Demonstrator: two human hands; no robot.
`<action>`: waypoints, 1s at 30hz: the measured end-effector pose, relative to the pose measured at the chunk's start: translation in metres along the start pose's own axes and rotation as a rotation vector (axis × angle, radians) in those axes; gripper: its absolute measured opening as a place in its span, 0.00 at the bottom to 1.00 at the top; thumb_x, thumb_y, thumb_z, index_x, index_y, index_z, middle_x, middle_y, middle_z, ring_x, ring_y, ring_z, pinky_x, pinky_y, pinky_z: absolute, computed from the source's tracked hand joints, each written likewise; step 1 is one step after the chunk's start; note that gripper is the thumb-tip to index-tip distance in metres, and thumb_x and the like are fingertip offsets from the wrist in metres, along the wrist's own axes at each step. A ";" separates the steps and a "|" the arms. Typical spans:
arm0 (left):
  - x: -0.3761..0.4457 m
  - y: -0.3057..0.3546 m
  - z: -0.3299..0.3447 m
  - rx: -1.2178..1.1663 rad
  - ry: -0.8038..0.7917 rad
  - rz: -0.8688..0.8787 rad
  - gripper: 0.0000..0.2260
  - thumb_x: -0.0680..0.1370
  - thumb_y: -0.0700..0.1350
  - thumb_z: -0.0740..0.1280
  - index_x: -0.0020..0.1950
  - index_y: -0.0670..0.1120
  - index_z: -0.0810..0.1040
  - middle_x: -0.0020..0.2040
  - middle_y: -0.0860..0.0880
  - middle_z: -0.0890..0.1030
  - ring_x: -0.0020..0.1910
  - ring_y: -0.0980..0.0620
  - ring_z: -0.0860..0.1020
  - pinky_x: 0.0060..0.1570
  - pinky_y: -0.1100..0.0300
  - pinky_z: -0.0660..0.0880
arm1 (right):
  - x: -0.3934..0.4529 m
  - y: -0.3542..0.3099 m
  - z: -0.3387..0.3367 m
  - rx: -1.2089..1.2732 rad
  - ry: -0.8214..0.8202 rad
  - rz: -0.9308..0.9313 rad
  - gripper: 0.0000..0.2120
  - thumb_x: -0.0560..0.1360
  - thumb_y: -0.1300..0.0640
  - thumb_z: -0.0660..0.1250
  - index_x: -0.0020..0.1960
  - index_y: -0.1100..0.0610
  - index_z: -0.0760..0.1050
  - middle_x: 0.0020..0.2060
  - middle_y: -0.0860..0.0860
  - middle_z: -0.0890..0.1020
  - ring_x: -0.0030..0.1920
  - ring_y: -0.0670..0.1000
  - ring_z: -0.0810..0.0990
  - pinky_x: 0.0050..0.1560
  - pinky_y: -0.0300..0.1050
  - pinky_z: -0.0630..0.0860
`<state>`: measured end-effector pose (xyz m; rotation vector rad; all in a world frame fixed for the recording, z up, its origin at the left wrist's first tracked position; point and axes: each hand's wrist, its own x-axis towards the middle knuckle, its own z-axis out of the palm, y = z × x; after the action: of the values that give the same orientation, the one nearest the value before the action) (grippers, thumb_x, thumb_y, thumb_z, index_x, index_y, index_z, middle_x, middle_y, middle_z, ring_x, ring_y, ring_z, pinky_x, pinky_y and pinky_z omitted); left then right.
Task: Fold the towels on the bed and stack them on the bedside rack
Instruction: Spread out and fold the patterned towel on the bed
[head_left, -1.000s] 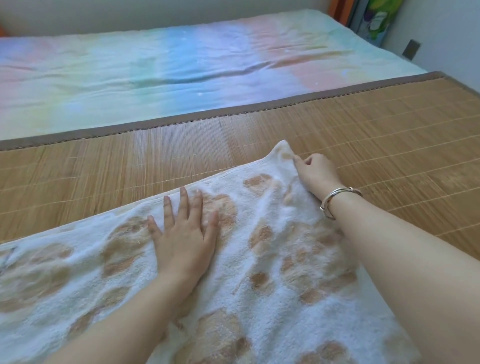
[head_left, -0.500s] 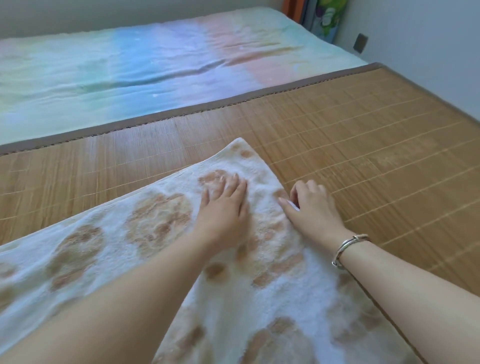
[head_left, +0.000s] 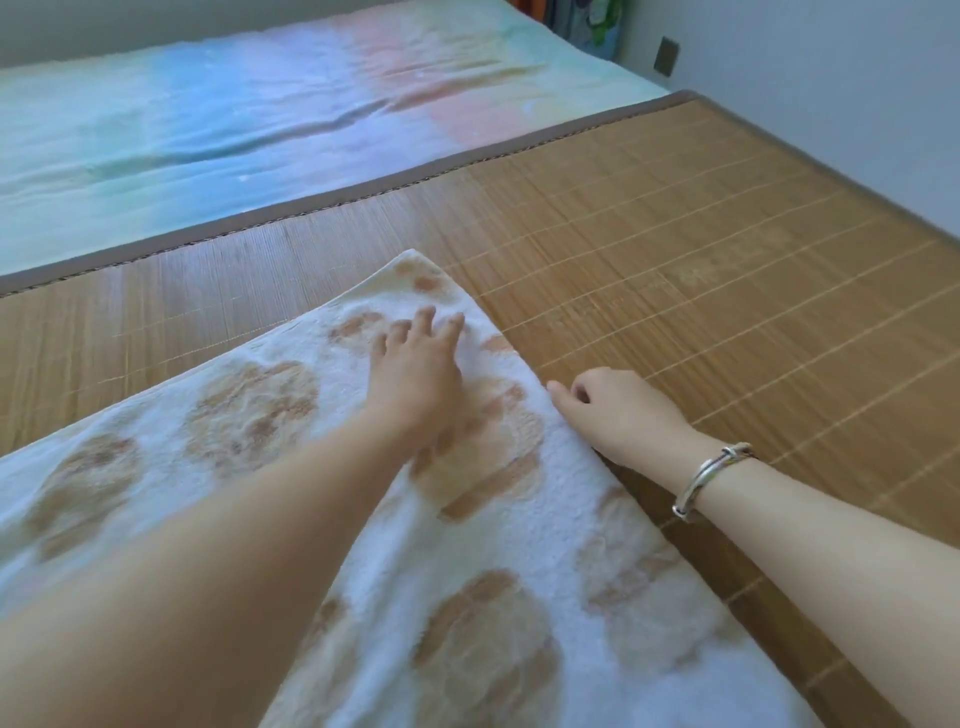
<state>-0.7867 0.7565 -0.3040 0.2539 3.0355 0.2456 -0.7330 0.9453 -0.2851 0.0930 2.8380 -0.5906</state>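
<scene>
Here our white fluffy towel with tan paw prints (head_left: 467, 545) runs lengthwise leftward across the woven bamboo mat (head_left: 701, 260); left hand (head_left: 415, 374) presses flat near its far corner, right hand (head_left: 618, 410) curls at its right-hand edge, nearer for lifting.

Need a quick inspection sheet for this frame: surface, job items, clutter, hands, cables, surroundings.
Surface: bamboo mat with a grey-brown border, lying over a pastel rainbow sheet on the bed.
Job's things: one white towel with tan blotches, spread flat on the mat, its far corner pointing away; bedside rack not in view.
Clutter: nothing seen.
Hands: left hand flat on the towel near its far corner, fingers spread; right hand at the towel's right edge, fingers curled, thumb at the edge; whether it grips the edge cannot be told; silver bracelet on the right wrist.
Cables: nothing seen.
Surroundings: pale wall at right with a dark wall plate; colourful items at the far corner, blurred.
</scene>
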 end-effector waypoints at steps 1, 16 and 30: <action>-0.010 0.010 -0.002 -0.054 0.056 0.049 0.23 0.80 0.46 0.56 0.75 0.53 0.60 0.73 0.47 0.62 0.70 0.42 0.62 0.68 0.49 0.60 | -0.014 0.006 -0.003 0.022 -0.062 0.016 0.23 0.79 0.41 0.55 0.36 0.56 0.70 0.31 0.54 0.79 0.29 0.52 0.74 0.32 0.45 0.68; -0.137 0.084 -0.032 -0.659 -0.181 -0.043 0.10 0.75 0.53 0.66 0.52 0.48 0.74 0.43 0.52 0.77 0.39 0.53 0.78 0.40 0.59 0.78 | -0.166 0.014 -0.006 0.427 -0.335 -0.170 0.09 0.69 0.63 0.65 0.49 0.56 0.75 0.35 0.46 0.76 0.35 0.43 0.74 0.37 0.39 0.71; -0.350 -0.082 -0.160 -1.242 0.174 -0.349 0.15 0.74 0.30 0.55 0.54 0.40 0.76 0.50 0.42 0.77 0.45 0.47 0.78 0.40 0.56 0.80 | -0.328 -0.175 0.016 0.486 -0.305 -0.429 0.19 0.66 0.53 0.63 0.54 0.60 0.75 0.40 0.52 0.76 0.42 0.51 0.74 0.43 0.47 0.70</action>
<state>-0.4717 0.5925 -0.1352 -0.3931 2.3662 1.9836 -0.4308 0.7741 -0.1509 -0.4892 2.3678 -1.2533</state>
